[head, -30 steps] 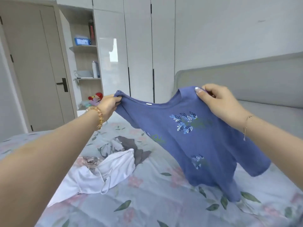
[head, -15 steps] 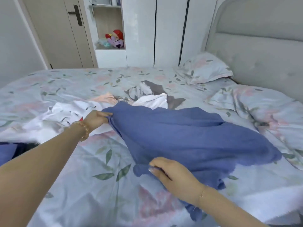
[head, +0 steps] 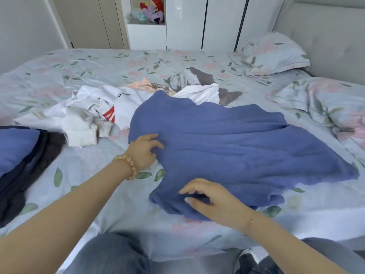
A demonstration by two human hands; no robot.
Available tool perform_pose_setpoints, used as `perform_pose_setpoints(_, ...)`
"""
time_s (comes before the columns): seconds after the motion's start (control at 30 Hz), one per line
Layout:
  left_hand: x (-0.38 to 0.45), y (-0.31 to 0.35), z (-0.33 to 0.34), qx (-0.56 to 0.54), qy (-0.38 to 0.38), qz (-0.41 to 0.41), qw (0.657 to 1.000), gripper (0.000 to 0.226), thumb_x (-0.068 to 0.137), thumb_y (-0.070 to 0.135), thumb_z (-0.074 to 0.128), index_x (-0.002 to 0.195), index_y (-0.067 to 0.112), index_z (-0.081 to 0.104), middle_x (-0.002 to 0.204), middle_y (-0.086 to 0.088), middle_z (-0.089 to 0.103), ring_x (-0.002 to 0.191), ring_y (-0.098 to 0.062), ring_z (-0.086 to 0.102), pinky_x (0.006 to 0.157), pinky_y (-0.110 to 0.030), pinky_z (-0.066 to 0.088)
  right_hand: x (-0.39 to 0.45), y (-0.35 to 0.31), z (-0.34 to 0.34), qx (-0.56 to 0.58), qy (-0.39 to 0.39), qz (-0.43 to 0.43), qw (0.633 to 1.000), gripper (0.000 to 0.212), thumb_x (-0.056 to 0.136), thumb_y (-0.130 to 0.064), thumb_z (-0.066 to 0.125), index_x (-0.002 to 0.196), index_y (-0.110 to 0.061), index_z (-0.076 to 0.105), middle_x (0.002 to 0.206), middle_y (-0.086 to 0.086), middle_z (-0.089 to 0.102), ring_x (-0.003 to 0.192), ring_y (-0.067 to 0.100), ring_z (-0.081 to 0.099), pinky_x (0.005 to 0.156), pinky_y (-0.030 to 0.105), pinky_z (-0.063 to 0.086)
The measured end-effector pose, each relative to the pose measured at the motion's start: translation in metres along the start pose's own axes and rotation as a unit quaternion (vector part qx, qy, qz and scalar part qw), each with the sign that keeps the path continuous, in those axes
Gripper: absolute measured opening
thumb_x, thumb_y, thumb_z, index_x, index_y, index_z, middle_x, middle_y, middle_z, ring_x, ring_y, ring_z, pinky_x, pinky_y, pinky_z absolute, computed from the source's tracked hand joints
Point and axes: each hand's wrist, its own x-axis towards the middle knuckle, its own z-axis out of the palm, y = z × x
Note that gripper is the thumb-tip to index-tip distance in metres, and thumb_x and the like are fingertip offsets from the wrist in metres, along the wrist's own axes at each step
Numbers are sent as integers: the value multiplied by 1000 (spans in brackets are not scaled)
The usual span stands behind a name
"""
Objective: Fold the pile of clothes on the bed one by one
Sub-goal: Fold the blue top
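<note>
The bed point(head: 122, 198) carries a blue shirt point(head: 233, 149) spread rumpled near its near edge, long axis running left to right, with the unfolded pile point(head: 94, 113) beyond toward the far-left. The left hand point(head: 143, 152) pinches the shirt's left edge. The right hand point(head: 214, 200) hovers at its near edge, fingers loosely spread, gripping nothing.

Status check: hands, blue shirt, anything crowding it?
Left hand grips blue shirt at its left edge. Right hand open, fingers over near edge. Shirt spread on bed, wrinkled, unfolded. White clothes pile touching its far-left edge.
</note>
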Motion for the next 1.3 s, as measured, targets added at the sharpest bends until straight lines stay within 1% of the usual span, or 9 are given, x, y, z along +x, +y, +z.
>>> perform_pose_setpoints(0.17, -56, 90, 23, -116, 9, 185, 976, 24, 77, 7, 53, 92, 20, 67, 102, 3, 57, 97, -12, 55, 91, -20, 40, -53, 33, -65, 22, 125, 58, 990, 30, 87, -2, 53, 94, -25, 70, 95, -6, 71, 93, 13, 66, 85, 35, 52)
perform_pose_setpoints(0.33, -87, 143, 68, -15, -68, 304, 950, 31, 83, 44, 67, 110, 30, 62, 106, 13, 53, 93, -10, 51, 85, -30, 42, -90, 58, -101, 26, 147, 114, 982, 49, 81, 20, 47, 72, -23, 67, 76, 4, 68, 73, 15, 63, 72, 33, 49)
perform_pose_setpoints(0.43, -89, 149, 92, 88, -77, 309, 944, 53, 80, 55, 63, 127, 33, 53, 117, 12, 50, 101, -11, 46, 85, -28, 35, -107, 72, -106, -26, 141, 131, 981, 46, 79, 16, 52, 69, -26, 66, 76, 5, 66, 70, 22, 58, 67, 24, 45)
perform_pose_setpoints(0.63, -83, 164, 98, -23, -113, 297, 948, 12, 88, 24, 55, 90, 25, 66, 81, 15, 47, 72, -2, 41, 69, -21, 37, -125, 104, -107, -124, 151, 102, 975, 52, 72, -11, 82, 117, -24, 59, 111, -10, 51, 98, 2, 50, 83, 9, 38)
perform_pose_setpoints(0.73, -93, 162, 94, -48, -200, 304, 930, 11, 85, 18, 63, 88, 26, 69, 87, 12, 56, 81, -2, 50, 72, -16, 41, -126, 114, -103, -191, 148, 69, 968, 38, 74, -20, 83, 109, -21, 68, 114, -6, 54, 106, 13, 49, 96, 22, 36)
perform_pose_setpoints(0.9, -108, 165, 83, -99, -251, 318, 909, 6, 80, 18, 70, 84, 23, 70, 94, 12, 61, 91, -8, 55, 83, -23, 45, -118, 103, -103, -64, 219, 92, 969, 10, 87, -15, 70, 79, -9, 69, 91, 2, 65, 90, 19, 59, 86, 28, 44)
perform_pose_setpoints(1.07, -114, 175, 69, -168, -339, 206, 902, 13, 85, 23, 71, 77, 15, 65, 78, 4, 67, 69, -9, 58, 68, -26, 50, -120, 74, -109, 101, 23, 222, 969, 24, 94, -22, 61, 85, 0, 62, 69, 13, 68, 55, 24, 62, 60, 32, 46)
perform_pose_setpoints(1.2, -108, 184, 72, -179, -216, 179, 943, 18, 91, 31, 64, 76, 19, 62, 61, 15, 56, 56, -4, 48, 57, -15, 38, -123, 82, -111, 14, 55, 298, 953, 26, 94, -25, 61, 80, -4, 63, 64, 10, 69, 52, 22, 62, 53, 28, 45)
perform_pose_setpoints(1.3, -94, 188, 81, -85, -55, 202, 974, 12, 90, 37, 60, 92, 25, 61, 88, 15, 58, 78, -6, 52, 72, -24, 42, -125, 92, -122, 6, 179, 347, 920, 22, 93, -16, 56, 77, -3, 62, 64, 9, 67, 51, 22, 62, 49, 27, 47)
